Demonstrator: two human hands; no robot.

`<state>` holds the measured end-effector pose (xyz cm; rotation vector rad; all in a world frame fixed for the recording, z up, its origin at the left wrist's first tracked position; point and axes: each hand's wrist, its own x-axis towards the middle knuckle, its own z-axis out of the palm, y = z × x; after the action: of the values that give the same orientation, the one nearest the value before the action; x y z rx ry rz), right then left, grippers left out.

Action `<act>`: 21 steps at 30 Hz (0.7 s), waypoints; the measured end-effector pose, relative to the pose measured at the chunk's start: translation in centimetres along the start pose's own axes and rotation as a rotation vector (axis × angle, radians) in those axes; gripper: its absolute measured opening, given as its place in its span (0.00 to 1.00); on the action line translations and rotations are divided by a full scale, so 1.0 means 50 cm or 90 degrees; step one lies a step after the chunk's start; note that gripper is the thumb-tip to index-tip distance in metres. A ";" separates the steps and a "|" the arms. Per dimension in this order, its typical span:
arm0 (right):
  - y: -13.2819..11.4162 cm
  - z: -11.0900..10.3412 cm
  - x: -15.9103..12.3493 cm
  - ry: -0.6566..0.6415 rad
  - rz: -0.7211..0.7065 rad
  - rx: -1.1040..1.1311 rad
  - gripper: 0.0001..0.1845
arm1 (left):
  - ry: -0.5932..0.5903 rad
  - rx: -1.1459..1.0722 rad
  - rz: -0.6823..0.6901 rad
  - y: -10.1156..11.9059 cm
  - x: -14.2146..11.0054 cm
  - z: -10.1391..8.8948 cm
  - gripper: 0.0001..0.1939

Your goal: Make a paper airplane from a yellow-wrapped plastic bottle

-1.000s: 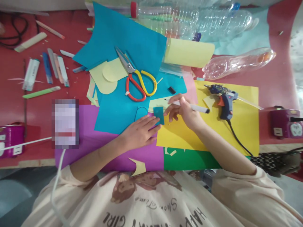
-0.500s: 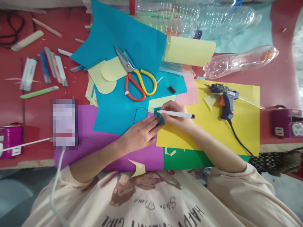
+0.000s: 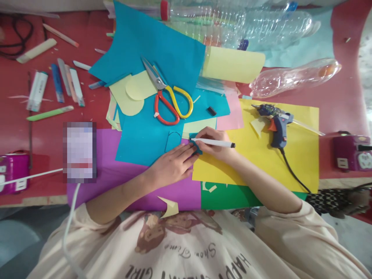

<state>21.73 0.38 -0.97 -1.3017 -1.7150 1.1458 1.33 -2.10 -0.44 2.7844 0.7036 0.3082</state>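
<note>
My right hand (image 3: 215, 144) grips a white marker (image 3: 216, 143), its tip at the left edge of a small blue paper piece (image 3: 195, 136). Fingers of my left hand (image 3: 173, 164) lie flat, outstretched, over that piece and hold it down; part of it is hidden beneath them. Just left of it, a tab-like outline with a rounded top is drawn on the large blue paper (image 3: 139, 145). A black marker cap (image 3: 212, 111) lies beyond my right hand. Scissors (image 3: 167, 97) with one red and one yellow handle rest on the blue paper, blades partly apart.
A hot glue gun (image 3: 277, 126) lies on yellow paper (image 3: 302, 155) to the right. Clear plastic bottles (image 3: 296, 77) are at the back. Several markers (image 3: 37, 91) and a phone (image 3: 80, 153) with a white cable lie left. Cream paper scraps (image 3: 168, 207) sit near the front edge.
The marker and my right hand have shifted slightly left and down, the tip moving along the small blue piece's edge. My left hand stays in place.
</note>
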 end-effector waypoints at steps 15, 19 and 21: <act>0.003 0.000 0.001 0.008 0.000 0.001 0.06 | -0.017 -0.008 -0.006 -0.001 0.002 -0.004 0.20; 0.003 0.001 0.002 0.004 -0.013 -0.003 0.05 | -0.011 -0.008 -0.002 -0.001 0.002 -0.004 0.20; 0.004 0.001 0.002 0.031 -0.018 -0.002 0.05 | -0.017 -0.013 -0.008 -0.001 0.002 -0.004 0.20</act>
<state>21.72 0.47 -1.18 -1.2939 -1.6955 1.0870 1.35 -1.94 -0.27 2.7585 0.7070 0.2730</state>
